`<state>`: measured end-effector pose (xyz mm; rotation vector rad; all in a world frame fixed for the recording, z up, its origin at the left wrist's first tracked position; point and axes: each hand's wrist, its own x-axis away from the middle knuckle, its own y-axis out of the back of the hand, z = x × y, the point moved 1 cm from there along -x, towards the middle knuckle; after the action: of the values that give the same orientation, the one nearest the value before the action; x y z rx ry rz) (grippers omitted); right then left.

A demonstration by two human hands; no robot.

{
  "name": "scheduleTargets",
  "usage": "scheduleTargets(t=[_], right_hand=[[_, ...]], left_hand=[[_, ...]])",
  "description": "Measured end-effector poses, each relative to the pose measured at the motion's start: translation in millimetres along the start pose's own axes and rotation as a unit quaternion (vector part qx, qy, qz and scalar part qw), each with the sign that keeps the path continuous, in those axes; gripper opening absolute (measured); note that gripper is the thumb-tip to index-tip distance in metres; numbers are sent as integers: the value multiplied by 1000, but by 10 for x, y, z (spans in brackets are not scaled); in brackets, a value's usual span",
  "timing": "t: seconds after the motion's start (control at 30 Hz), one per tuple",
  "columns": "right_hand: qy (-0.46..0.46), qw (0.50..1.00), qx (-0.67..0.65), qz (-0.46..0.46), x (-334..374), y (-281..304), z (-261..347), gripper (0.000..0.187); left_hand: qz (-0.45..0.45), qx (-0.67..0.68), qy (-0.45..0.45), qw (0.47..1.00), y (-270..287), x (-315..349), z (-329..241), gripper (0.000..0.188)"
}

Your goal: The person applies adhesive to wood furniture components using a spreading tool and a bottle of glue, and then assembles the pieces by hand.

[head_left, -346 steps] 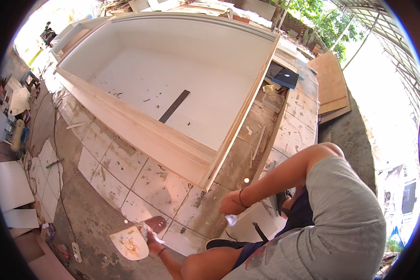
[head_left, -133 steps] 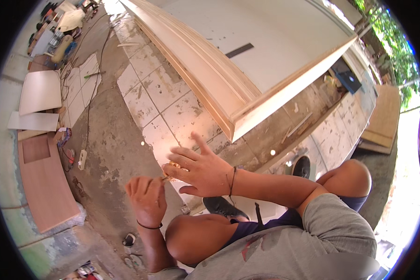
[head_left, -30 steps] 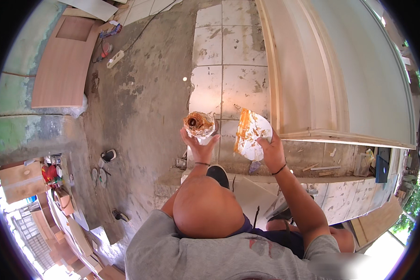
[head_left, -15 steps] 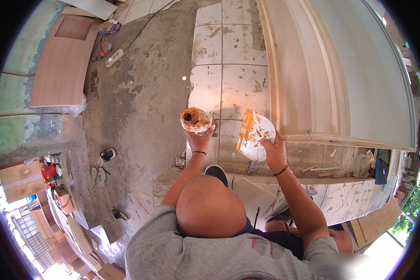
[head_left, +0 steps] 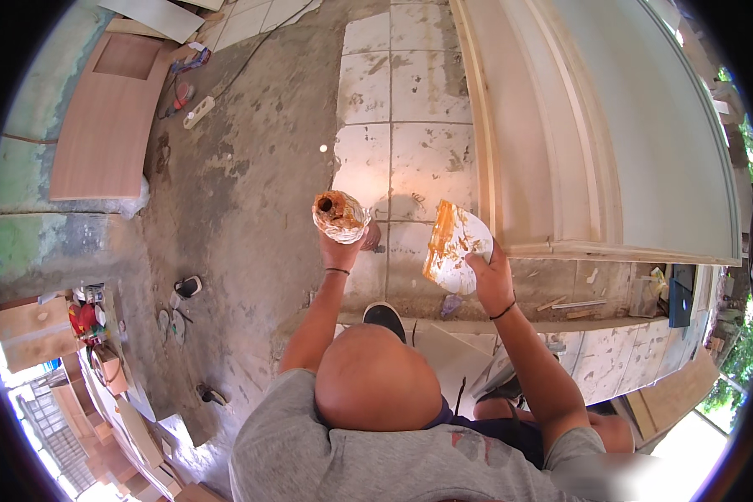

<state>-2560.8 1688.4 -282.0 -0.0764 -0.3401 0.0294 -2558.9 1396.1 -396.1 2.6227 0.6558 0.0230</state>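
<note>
My left hand is wrapped around a crumpled, silvery foil pouch. Orange-brown paste smears the pouch's torn top, where a dark hole faces up. In my right hand, thumb on top, is a white flat scraper with a rounded right side. Thick orange-brown paste coats its left edge, and streaks of it run over its face. A gap of tiled floor separates the scraper from the pouch, and the two do not touch.
Large pale panels with wooden edging stand close on the right. A wood-faced board leans at the far left. Beside it, a power strip lies on the floor with its cable. Loose shoes sit at the left.
The pouch and my left hand have shifted slightly left, with the pouch tilted a bit more. My right hand keeps the scraper nearly in place. The whole view has moved a little.
</note>
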Motion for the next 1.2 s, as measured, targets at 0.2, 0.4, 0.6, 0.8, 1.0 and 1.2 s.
scheduleTargets(t=[0.2, 0.4, 0.6, 0.8, 1.0, 1.2], right_hand=[[-44, 992, -77, 90, -4, -14, 52, 39], [-55, 980, -70, 178, -51, -103, 147, 43], [-80, 968, -106, 213, -57, -115, 53, 48], [-111, 953, -154, 236, 61, -223, 15, 48], [-100, 960, -121, 232, 99, -232, 4, 44], [-50, 967, -69, 242, 151, -309, -57, 41]], left_hand=[[114, -36, -75, 990, 438, -71, -343, 90], [378, -91, -31, 921, 939, -437, -1093, 77], [592, -222, 28, 774, 1076, -681, -1608, 79], [690, -300, 76, 655, 1008, -813, -1786, 76], [715, -363, 124, 585, 891, -871, -1992, 75], [708, -417, 105, 561, 888, -875, -2162, 65]])
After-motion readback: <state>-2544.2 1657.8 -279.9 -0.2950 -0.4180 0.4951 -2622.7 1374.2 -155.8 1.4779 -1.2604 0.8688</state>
